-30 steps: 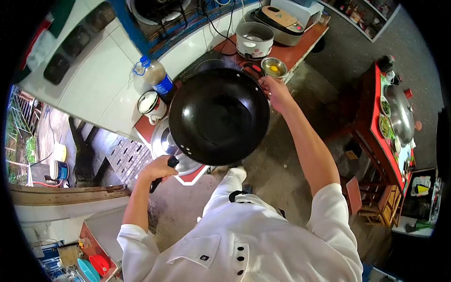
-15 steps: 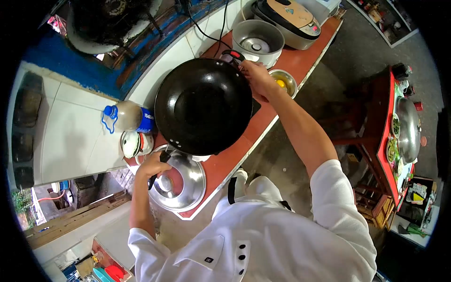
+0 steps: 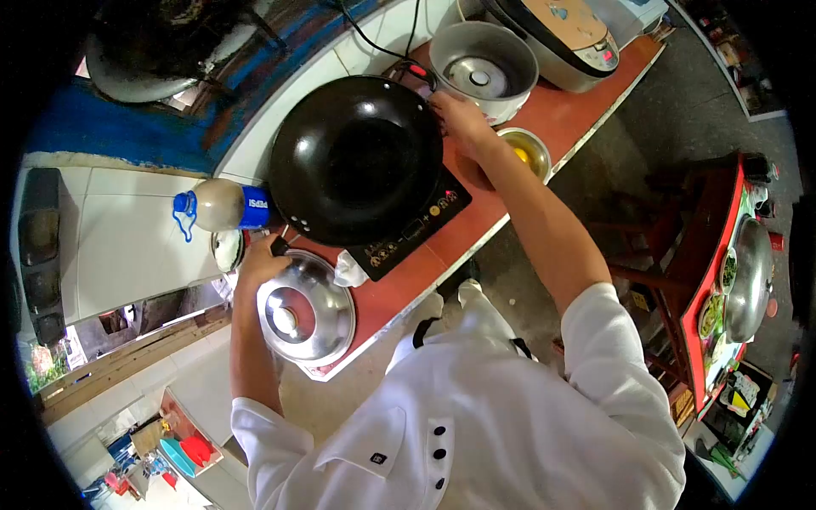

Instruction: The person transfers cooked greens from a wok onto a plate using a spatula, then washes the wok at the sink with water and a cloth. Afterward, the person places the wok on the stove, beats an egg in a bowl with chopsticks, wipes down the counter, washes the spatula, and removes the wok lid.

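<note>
A black wok (image 3: 357, 161) is over the black induction cooker (image 3: 416, 229), whose control panel shows along the near side. My left hand (image 3: 262, 265) is closed around the wok's black handle at the lower left. At the upper right, my right hand (image 3: 463, 121) is closed at the other handle, which has a red part; its fingers are partly hidden. Beneath my left wrist lies a shiny metal lid (image 3: 330, 327) with a round knob. A crumpled white cloth or tissue (image 3: 349, 269) touches the cooker's corner.
A grey inner pot (image 3: 484, 64), a rice cooker (image 3: 557, 38) and a metal bowl with egg yolk (image 3: 531, 153) line the counter's right. A Pepsi bottle (image 3: 229, 204) and a white enamel mug (image 3: 227, 250) stand left. A red table (image 3: 695, 319) with dishes is farther right.
The wok has shifted away from my body and looks more level, uncovering the cooker's control panel and the white cloth. Both hands moved with it. The whole view has shifted slightly.
</note>
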### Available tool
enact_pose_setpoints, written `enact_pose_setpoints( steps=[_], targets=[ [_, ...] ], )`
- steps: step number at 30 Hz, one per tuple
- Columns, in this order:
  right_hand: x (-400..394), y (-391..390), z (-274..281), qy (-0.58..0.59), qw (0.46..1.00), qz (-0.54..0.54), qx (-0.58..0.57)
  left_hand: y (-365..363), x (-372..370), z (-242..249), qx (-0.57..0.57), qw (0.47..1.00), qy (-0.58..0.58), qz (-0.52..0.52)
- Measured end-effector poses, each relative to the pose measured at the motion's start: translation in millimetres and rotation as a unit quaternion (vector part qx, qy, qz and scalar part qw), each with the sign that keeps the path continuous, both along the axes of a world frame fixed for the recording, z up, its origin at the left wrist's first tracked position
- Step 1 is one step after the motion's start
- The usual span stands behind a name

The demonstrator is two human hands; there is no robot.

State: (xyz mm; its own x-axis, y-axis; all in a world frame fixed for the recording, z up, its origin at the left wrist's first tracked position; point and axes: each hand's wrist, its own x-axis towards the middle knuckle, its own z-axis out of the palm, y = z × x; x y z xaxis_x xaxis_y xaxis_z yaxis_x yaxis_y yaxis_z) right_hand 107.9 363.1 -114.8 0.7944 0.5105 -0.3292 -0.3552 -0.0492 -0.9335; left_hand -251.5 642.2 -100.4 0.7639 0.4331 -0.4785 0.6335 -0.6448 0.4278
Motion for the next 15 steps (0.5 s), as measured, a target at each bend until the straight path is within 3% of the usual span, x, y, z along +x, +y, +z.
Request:
enact_pose_setpoints(
  steps=[1, 3, 5, 7, 8, 10, 15],
  targets=[
    [-13, -17, 3, 0.010, 1.000, 0.001, -0.004, -12, -1, 5, 0.105, 0.991, -0.073, -0.038],
    [-50, -63, 16, -0.141, 0.986, 0.058, -0.064, -25, -2, 10, 0.153, 0.988, -0.015, -0.019],
    [-77, -106, -53, -0.432, 0.892, 0.027, -0.129, -29, -2, 1, 0.205, 0.979, -0.010, 0.009],
    [-108, -141, -21, -0.384, 0.839, 0.206, -0.327, -38, 3, 6, 0.223, 0.975, -0.008, 0.009],
    [-122, -150, -31, -0.375, 0.844, 0.204, -0.326, -41, 3, 10, 0.241, 0.970, -0.006, 0.009],
    [-134, -155, -54, -0.456, 0.751, 0.276, -0.390, -41, 5, 11, 0.245, 0.969, -0.014, 0.002],
    [-142, -137, -77, -0.467, 0.722, 0.299, -0.413, -35, 2, 7, 0.244, 0.968, -0.058, -0.020]
  ],
)
